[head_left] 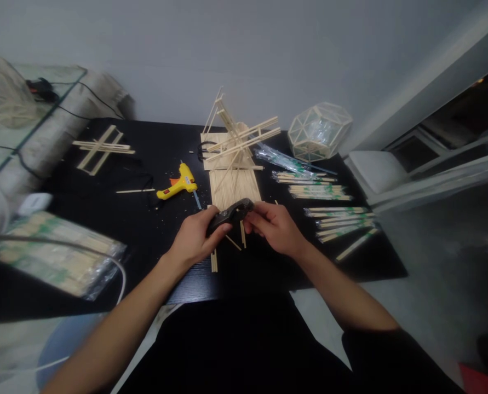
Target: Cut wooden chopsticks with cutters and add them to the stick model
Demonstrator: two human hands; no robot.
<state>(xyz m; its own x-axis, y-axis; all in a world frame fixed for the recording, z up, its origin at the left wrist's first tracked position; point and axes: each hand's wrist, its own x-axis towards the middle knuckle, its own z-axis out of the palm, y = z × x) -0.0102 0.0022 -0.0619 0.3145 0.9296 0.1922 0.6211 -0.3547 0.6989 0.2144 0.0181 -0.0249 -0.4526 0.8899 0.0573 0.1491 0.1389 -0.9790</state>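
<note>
My left hand (198,235) is wrapped round a dark pliers-like hand tool (229,214) with a curved head, held over the front of the black table. At the tool's right end, my right hand (274,225) is closed in a pinch; what lies between its fingers is too small to make out. Just beyond both hands lies a flat panel of thin wooden sticks (231,186), with a frame of crossed sticks (237,139) standing on its far part. Several loose sticks (214,260) lie below the hands. Left of the panel rests a yellow glue gun (178,183).
Plastic-wrapped stick bundles (321,191) lie on the right, and a larger wrapped bundle (58,251) at the left. A geometric stick-framed ball (320,131) stands at the back right. Joined sticks (103,149) lie back left. A pale cable (122,276) loops over the left side.
</note>
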